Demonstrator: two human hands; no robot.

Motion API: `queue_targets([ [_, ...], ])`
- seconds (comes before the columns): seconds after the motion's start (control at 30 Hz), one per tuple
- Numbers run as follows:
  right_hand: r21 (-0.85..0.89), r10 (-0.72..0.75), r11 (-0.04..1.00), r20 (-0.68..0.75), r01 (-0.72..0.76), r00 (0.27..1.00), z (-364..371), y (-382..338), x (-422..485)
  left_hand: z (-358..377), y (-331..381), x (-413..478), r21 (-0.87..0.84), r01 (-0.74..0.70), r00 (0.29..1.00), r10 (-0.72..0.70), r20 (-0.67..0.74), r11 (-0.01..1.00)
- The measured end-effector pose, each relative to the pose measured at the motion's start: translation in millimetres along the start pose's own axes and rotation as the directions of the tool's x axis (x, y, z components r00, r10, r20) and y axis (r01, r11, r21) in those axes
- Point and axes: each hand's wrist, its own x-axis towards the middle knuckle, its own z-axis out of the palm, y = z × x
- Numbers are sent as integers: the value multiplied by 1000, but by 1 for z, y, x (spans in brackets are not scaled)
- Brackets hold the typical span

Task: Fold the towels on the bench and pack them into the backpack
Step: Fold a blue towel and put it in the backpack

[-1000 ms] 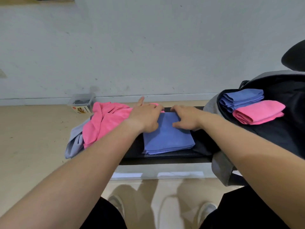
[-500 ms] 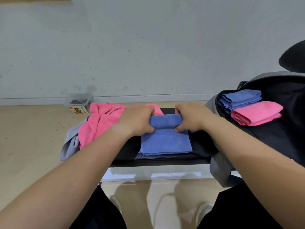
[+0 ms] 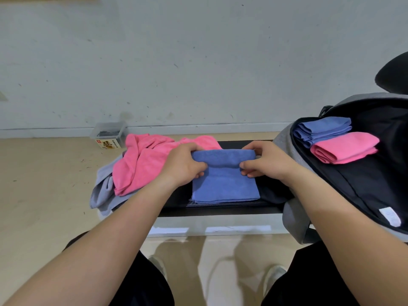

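Left hand (image 3: 183,166) and right hand (image 3: 268,162) are each holding the blue towel (image 3: 225,184), 1 grip at each end of its raised far fold, with the fingers curling over the fold. The rest of this towel is lying flat at the middle of the tabletop (image 3: 220,209), its near hem running close along the tabletop's near edge.

Surroundings:
- An unfolded pink towel (image 3: 141,164) is lying heaped on the left end of the tabletop, reaching up to the left hand and passing behind it.
- A grey towel (image 3: 103,193) is lying under the pink one and hanging off the left end.
- The backpack (image 3: 287,146) is sitting open at the right end, its grey wall just beside the right hand. Its dark lining is crowding the blue towel's right side.
- Inside the backpack, 1 folded blue towel (image 3: 324,129) and 1 folded pink towel (image 3: 346,149) are lying side by side and touching, the blue one farther in.
- A white label (image 3: 389,216) is showing on the lining near the pack's near rim.
- A clear plastic box (image 3: 108,135) is standing on the floor (image 3: 44,184) by the wall, beyond the far left corner.
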Motion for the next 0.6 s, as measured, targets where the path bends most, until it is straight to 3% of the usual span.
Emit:
queue_targets([
  [0.2,31,-5,1000,-3,5,1000,0,-3,-10,-3,4,-6,122,-51,998,55,-26,991],
  [0.4,-382,-110,919,-7,99,994,-3,-1,-22,-7,6,-21,274,-115,991,91,97,955],
  [0.6,-544,-182,817,73,192,981,5,8,-38,-9,0,-37,338,-226,966,166,199,914],
])
